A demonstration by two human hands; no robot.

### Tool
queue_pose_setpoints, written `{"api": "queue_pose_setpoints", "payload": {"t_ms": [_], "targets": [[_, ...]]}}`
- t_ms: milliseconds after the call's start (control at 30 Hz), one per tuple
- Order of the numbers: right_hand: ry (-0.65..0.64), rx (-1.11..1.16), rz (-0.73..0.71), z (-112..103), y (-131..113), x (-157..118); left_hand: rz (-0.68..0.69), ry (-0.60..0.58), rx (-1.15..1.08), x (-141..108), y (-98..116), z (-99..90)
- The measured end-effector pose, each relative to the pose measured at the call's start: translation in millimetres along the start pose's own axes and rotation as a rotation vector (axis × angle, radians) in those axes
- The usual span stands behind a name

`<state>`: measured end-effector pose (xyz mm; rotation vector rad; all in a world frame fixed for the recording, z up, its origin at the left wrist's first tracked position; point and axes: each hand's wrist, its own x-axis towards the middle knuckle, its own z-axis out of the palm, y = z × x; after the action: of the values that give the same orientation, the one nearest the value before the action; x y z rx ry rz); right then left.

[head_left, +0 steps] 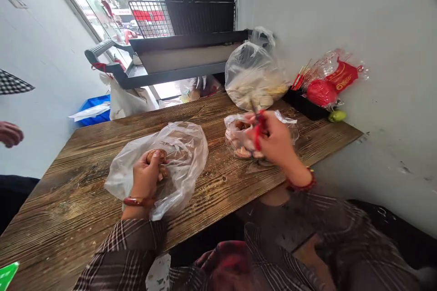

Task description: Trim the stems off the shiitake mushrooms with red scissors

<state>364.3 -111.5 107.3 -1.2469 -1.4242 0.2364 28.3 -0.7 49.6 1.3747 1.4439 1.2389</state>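
My left hand is closed round a brown, rounded piece, over an open clear plastic bag on the wooden table. More brown pieces show just under its fingers. My right hand grips red-handled scissors, blades pointing up and away, above a second clear bag that holds pale pinkish-brown pieces. The right hand is slightly blurred and hides part of that bag.
Behind stands a full plastic bag, beside a black tray with red packages and a green fruit. Another person's hand is at the far left. Small crumbs dot the table.
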Motion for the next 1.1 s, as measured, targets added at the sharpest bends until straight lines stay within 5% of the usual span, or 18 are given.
{"api": "queue_pose_setpoints", "payload": {"t_ms": [100, 200, 300, 433, 500, 600, 700, 800, 967, 1100], "targets": [[0.169, -0.388, -0.023, -63.6, 48.3, 11.8, 0.066, 0.018, -0.029, -13.6, 36.4, -3.8], [0.157, -0.5, 0.105, -91.1, 103.1, 14.3, 0.218, 0.029, 0.053, -38.5, 88.9, -0.9], [0.17, -0.417, 0.413, -86.9, 148.2, 8.8, 0.498, -0.151, 0.158, -66.0, 137.8, 26.4], [0.153, -0.355, 0.484, -65.3, 178.7, 0.0, 0.941, -0.599, 0.331, -80.8, 164.9, 98.8], [0.167, -0.345, 0.479, -56.3, 182.7, -2.7, 0.966, -0.732, 0.419, -75.1, 161.4, 133.5], [0.175, -0.325, 0.454, -42.6, 181.4, -3.7, 0.888, -0.718, 0.535, -57.3, 142.2, 160.5], [0.153, -0.276, 0.422, -22.8, 176.9, -0.8, 0.766, -0.638, 0.641, -41.6, 114.5, 150.1], [0.097, -0.196, 0.386, 5.1, 170.2, 2.8, 0.676, -0.637, 0.751, -40.6, 85.3, 112.8], [0.002, -0.05, 0.353, 58.2, 153.6, 0.2, 0.489, -0.565, 0.831, -67.9, 40.5, 44.4], [-0.019, 0.047, 0.325, 68.9, 144.5, -4.6, 0.415, -0.496, 0.793, -85.8, 17.6, 17.9]]}}
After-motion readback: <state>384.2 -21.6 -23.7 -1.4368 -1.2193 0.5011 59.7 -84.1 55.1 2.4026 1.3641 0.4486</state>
